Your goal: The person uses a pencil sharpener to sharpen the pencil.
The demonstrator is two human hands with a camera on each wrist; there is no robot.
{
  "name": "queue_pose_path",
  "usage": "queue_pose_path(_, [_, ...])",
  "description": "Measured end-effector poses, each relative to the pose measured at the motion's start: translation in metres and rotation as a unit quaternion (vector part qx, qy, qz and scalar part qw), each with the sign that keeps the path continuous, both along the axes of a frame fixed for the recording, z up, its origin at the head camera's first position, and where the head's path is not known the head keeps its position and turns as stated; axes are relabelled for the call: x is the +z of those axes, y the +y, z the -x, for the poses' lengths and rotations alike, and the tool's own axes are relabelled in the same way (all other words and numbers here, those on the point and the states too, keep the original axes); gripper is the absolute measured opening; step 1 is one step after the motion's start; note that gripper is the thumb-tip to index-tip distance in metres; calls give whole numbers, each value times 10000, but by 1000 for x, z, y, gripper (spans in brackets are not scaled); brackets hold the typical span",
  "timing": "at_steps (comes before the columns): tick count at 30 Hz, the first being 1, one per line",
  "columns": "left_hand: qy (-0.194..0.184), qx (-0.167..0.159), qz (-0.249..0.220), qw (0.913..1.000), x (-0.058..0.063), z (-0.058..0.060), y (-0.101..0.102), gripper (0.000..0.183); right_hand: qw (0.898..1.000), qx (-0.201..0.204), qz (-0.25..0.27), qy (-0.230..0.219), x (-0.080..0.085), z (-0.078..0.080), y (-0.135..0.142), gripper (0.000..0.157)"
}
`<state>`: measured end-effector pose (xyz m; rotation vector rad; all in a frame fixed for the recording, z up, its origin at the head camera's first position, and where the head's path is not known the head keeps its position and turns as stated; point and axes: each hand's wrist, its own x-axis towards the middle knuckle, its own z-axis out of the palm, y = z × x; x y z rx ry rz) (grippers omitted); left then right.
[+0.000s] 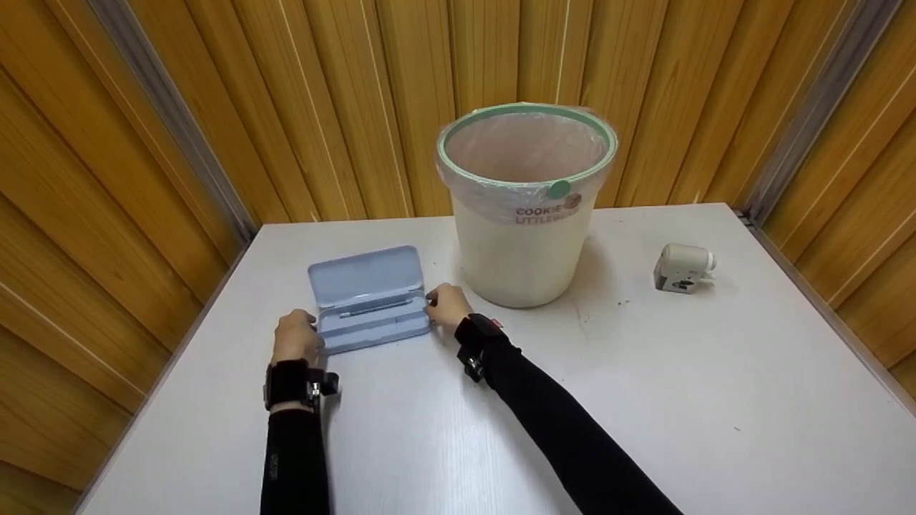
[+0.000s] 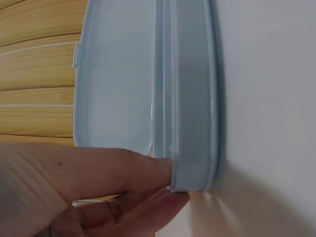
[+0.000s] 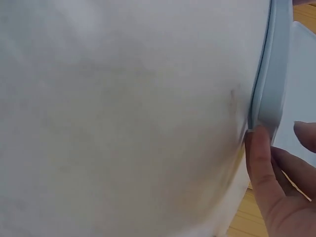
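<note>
A light blue pencil case point(image 1: 372, 340) lies on the table with its lid point(image 1: 366, 276) raised at the back. Inside, along the hinge side, is a thin pen-like stick point(image 1: 376, 308); its kind is unclear. My left hand point(image 1: 294, 337) pinches the case's left end, the thumb point(image 2: 143, 170) on its upper edge and the other fingers against the outside. At the opposite end, my right hand point(image 1: 449, 307) touches the corner with extended fingers point(image 3: 261, 163). The right thumb point(image 3: 307, 137) appears apart from the rim, over the case.
A cream bin point(image 1: 522, 257) with a green rim and a clear liner stands just behind the right hand. Farther right on the white table point(image 1: 644, 386) is a small grey-and-white device point(image 1: 683, 269). Wood-patterned panels point(image 1: 343, 114) border the table at the back and sides.
</note>
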<state>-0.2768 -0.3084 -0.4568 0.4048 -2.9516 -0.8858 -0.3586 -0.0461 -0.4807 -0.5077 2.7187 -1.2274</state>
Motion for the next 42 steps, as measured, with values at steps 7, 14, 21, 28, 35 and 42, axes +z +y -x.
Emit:
queue_pose_path(7, [-336, -344, 240, 9986, 6, 0, 1, 49, 9989, 35, -419, 215, 0, -1, 2, 31])
queue_pose_path(14, [-435, -580, 431, 9964, 11, -3, 4, 44, 9959, 54, -823, 368, 4, -8, 3, 21])
queue_pose_path(21, [-683, -637, 393, 9949, 16, -4, 10, 44, 9931, -36, -1017, 582, 8, -20, 7, 3])
queue_pose_path(28, [-882, -709, 507, 9923, 19, -5, 18, 36, 9877, 66, -1258, 929, 5, -41, 18, 8])
queue_pose_path(35, [-972, -862, 527, 9901, 22, -5, 29, 32, 9818, 125, -1489, 1168, 6, -61, 35, 6])
queue_pose_path(42, [-1075, -1012, 818, 9857, 23, -7, 46, 31, 9831, 195, -1389, 1173, 7, -74, 56, 6])
